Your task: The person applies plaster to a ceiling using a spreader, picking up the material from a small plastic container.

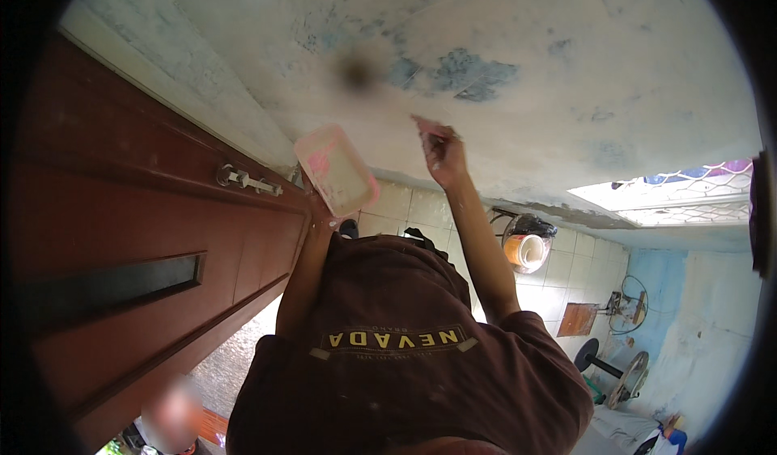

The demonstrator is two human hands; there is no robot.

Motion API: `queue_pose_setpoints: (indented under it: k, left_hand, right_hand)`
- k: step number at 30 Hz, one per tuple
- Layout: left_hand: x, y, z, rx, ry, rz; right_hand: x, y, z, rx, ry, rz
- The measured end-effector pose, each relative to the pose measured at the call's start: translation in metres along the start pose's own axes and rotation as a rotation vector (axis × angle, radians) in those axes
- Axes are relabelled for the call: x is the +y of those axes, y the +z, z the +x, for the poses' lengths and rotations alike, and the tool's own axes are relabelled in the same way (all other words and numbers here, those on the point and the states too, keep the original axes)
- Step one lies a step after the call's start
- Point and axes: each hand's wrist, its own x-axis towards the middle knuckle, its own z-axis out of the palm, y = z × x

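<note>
My left hand (pixel 322 206) holds up a pink rectangular plastic tub (pixel 336 170), and the tub hides most of the hand. It has pink smears inside. My right hand (pixel 443 152) is raised to the patchy white and blue wall (pixel 518 67). It grips a small flat scraper-like tool (pixel 424 123) whose blade touches the wall surface. The tub hangs just left of the right hand, a short gap apart. My brown T-shirt (pixel 396 350) fills the lower middle of the picture.
A dark red wooden door (pixel 121 237) with a metal handle (pixel 247 182) stands at the left. On the tiled floor (pixel 558 269) are a bucket (pixel 526 249), a wooden board (pixel 579 319) and a fan (pixel 627 301). Another person (pixel 170 414) is at lower left.
</note>
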Motion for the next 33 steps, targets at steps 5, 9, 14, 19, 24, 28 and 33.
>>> queue_pose_setpoints:
  k: [5,9,14,19,24,28,33]
  left_hand:
    - [0.021,0.008,0.005,-0.025,-0.066,-0.015]
    - [0.047,-0.003,0.004,-0.012,-0.082,-0.022]
    - [0.065,-0.004,0.001,0.004,-0.121,-0.053]
    - [0.064,-0.01,-0.002,0.016,-0.198,-0.082]
    - [0.072,-0.021,-0.001,0.03,-0.245,-0.089]
    - [0.079,-0.023,0.004,0.026,-0.276,-0.081]
    - [0.083,-0.029,0.006,0.025,-0.298,-0.09]
  right_hand:
    - [0.071,-0.102,0.08,0.293,0.012,-0.361]
    - [0.078,-0.06,0.102,0.356,-0.102,-0.206]
    - [-0.018,0.083,0.06,0.005,-0.147,-0.073]
    - [-0.058,0.192,-0.039,0.023,-0.454,-0.025]
    - [-0.028,0.089,-0.037,0.053,-0.5,-0.068]
    - [0.041,-0.07,0.012,0.463,-0.275,-0.197]
    - [0.062,-0.135,0.058,0.538,-0.071,-0.266]
